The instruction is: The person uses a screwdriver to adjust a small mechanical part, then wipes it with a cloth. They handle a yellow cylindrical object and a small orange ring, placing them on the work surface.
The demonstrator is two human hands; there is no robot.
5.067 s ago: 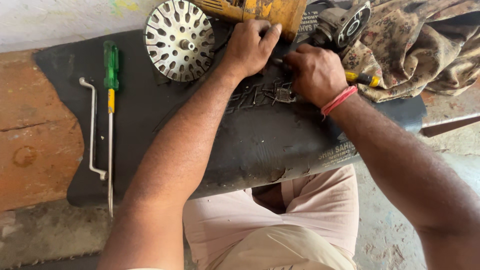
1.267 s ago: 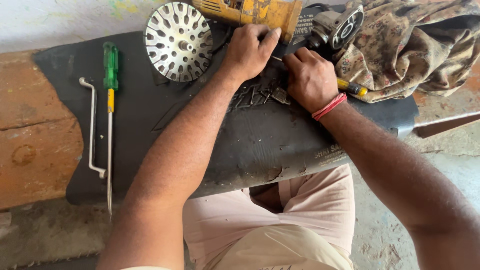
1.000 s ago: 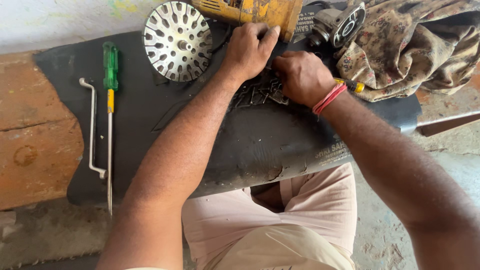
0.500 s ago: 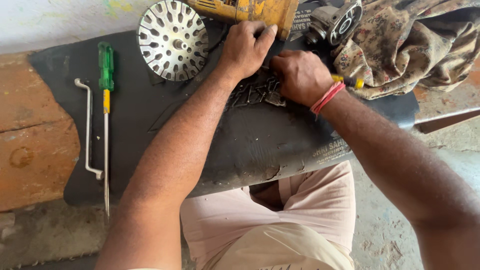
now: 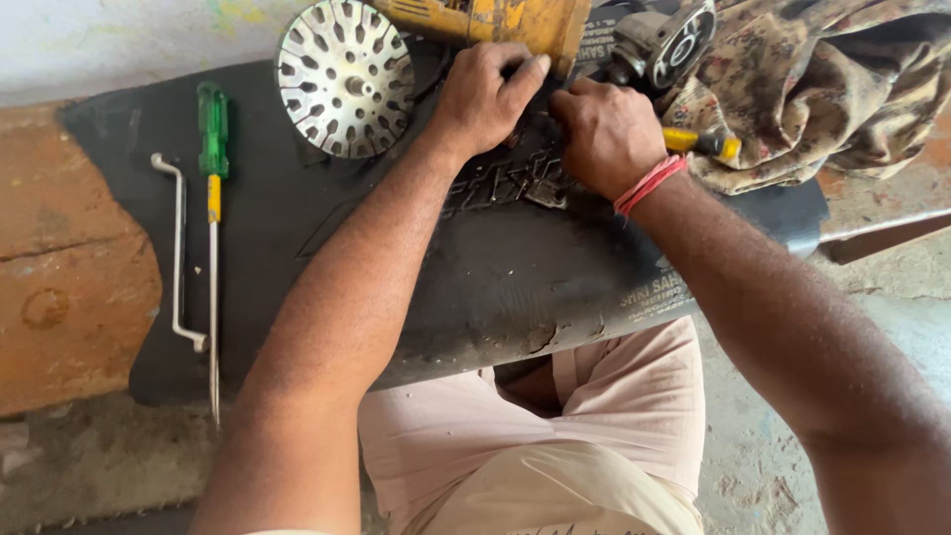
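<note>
- Pressing down far on the black rubber sheet (image 5: 515, 287), the left hand (image 5: 482, 94) grips the yellow tool body (image 5: 515, 22).
- Right hand (image 5: 606, 134), just right, is clenched over small metal parts (image 5: 515, 183); its hold cannot be told.
- Slotted metal disc (image 5: 344, 77) and green screwdriver (image 5: 212, 188) lie left.

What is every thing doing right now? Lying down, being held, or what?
Left hand: pressing on the yellow tool body.
Right hand: closed over small metal parts.
Slotted metal disc: lying flat.
Green screwdriver: lying loose.
Bent metal rod: lying loose.
Patterned cloth: crumpled.
</note>
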